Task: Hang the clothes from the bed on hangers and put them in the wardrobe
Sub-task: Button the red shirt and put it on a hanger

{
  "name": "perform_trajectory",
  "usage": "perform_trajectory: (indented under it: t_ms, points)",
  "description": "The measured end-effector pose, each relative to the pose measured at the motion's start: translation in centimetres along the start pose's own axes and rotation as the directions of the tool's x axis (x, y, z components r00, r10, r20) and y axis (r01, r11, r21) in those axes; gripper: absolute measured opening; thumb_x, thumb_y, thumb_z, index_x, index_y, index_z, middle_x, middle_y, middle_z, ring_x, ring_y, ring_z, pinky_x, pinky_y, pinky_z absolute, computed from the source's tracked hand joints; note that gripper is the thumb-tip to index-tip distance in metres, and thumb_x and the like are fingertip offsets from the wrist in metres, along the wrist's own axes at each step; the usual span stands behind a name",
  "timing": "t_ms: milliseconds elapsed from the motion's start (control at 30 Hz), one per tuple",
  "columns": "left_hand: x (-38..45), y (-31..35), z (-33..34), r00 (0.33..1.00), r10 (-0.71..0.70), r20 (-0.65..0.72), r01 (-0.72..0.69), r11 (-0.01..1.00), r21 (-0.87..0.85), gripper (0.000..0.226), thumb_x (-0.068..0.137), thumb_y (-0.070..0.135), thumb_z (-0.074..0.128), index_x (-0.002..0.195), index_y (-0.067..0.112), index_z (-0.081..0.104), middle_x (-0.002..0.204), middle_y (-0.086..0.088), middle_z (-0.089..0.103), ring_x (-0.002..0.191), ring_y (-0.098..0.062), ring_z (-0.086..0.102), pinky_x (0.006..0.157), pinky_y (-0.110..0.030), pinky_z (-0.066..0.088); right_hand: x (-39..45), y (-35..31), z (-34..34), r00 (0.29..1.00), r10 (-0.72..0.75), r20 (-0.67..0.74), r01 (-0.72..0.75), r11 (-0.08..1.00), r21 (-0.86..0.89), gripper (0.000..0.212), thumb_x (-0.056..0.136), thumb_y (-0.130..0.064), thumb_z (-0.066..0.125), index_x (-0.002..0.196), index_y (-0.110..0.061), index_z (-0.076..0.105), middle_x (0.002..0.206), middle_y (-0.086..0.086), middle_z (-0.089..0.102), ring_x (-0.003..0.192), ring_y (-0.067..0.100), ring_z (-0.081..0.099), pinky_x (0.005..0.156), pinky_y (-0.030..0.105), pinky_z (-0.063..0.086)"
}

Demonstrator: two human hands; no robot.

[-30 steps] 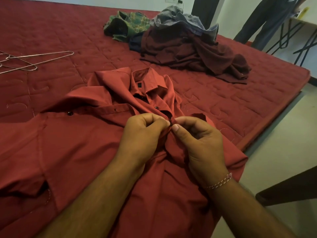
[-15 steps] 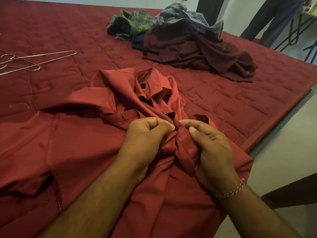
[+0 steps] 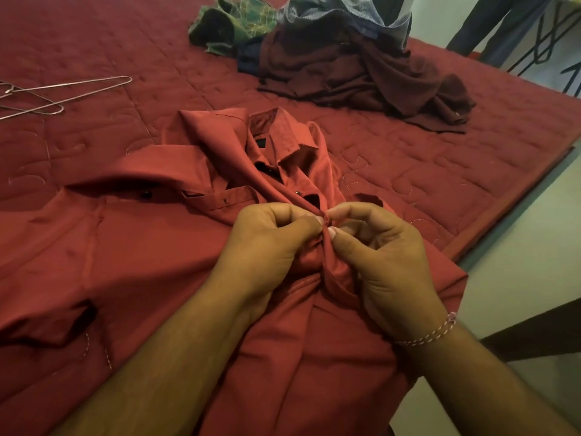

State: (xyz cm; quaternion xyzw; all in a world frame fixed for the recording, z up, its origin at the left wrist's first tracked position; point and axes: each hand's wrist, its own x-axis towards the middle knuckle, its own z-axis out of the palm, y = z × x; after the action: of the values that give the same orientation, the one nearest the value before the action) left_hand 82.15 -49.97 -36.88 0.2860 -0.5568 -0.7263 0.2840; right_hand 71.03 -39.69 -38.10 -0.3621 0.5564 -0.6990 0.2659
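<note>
Since half a second before, the right hand (image 3: 386, 256) had loosened its fold over the cloth: its outer fingers had lifted and spread a little, while thumb and forefinger stayed at the same spot on the front placket. The left hand (image 3: 267, 247) had barely shifted, and the view had dipped slightly, so the pile of clothes sat higher in the picture.

Nearest lay two bare forearms, the right one with a single pink-and-white thread bracelet (image 3: 430, 333) at the wrist. Both hands rested on one red shirt (image 3: 132, 262), spread front-up on the bed (image 3: 408, 158) near its right edge. The left hand's fingers were curled, thumb and forefinger pinching the placket; the right hand's thumb and forefinger pinched the same strip, tips nearly touching the left's. Whether a button sat between them could not be told.

Beyond the hands, the shirt's collar lay open, with three dark buttons visible along the front and sleeve cuff. To the far left lay two wire hangers (image 3: 56, 96), overlapping, well apart from the shirt. Farthest was one heap of clothes: a maroon garment (image 3: 361, 70) in front, a green checked one (image 3: 229, 23) behind on the left, a grey-blue one (image 3: 342, 11) on top. Past the bed's corner stood a person's trouser legs (image 3: 500, 23).
</note>
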Motion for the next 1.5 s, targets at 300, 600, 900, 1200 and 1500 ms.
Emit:
perform_trajectory:
  t_ms: [300,600,900,1200,1500]
  points:
    - [-0.2,-0.4,0.1,0.983,0.181,-0.015,-0.173,0.957,0.234,0.022,0.089,0.021,0.080,0.069,0.012,0.076,0.053,0.005,0.058,0.050,-0.008,0.045,0.051,-0.023,0.037,-0.7,0.4,0.3,0.982,-0.166,-0.089,0.130,0.940,-0.314,0.023,0.085,0.001,0.073,0.095,-0.019,0.075,0.072,0.012,0.062,0.056,0.020,0.049,0.050,0.033,0.041]
    - [-0.3,-0.7,0.1,0.979,0.202,-0.019,-0.192,0.953,0.232,0.014,0.093,0.012,0.075,0.079,0.013,0.080,0.072,-0.008,0.076,0.064,-0.013,0.063,0.065,-0.038,0.055,-1.2,0.1,0.2,0.965,-0.226,-0.135,0.185,0.947,-0.262,0.010,0.087,-0.005,0.079,0.097,-0.007,0.079,0.089,0.007,0.078,0.081,0.032,0.073,0.074,0.038,0.060]
    - [-0.1,-0.4,-0.2,0.961,0.273,0.029,-0.265,0.892,0.365,0.014,0.094,0.014,0.072,0.081,0.015,0.078,0.073,-0.007,0.075,0.065,-0.014,0.064,0.064,-0.044,0.057,-1.0,0.0,-0.3,0.954,-0.282,-0.098,0.238,0.917,-0.319,0.015,0.088,0.003,0.077,0.093,-0.010,0.075,0.087,0.005,0.075,0.079,0.022,0.072,0.073,0.029,0.058]
    - [0.2,0.6,-0.1,0.993,0.084,0.078,-0.089,0.994,0.058,0.020,0.106,0.014,0.056,0.091,0.006,0.066,0.062,-0.006,0.045,0.054,-0.018,0.035,0.054,-0.030,0.033,0.1,-2.0,-1.2,0.994,0.111,-0.010,-0.111,0.993,-0.042,0.011,0.095,-0.015,0.069,0.091,-0.004,0.071,0.065,0.000,0.060,0.051,0.001,0.047,0.048,0.012,0.037]
    - [0.1,3.5,-2.3,0.860,0.436,0.263,-0.493,0.582,0.647,0.019,0.100,0.038,0.060,0.092,0.021,0.064,0.070,0.012,0.068,0.061,-0.003,0.061,0.061,-0.034,0.049,0.7,-5.9,-4.3,0.965,0.081,0.249,0.077,0.821,-0.566,0.003,0.091,-0.011,0.077,0.092,-0.013,0.078,0.086,0.006,0.077,0.076,0.012,0.066,0.072,0.036,0.054]
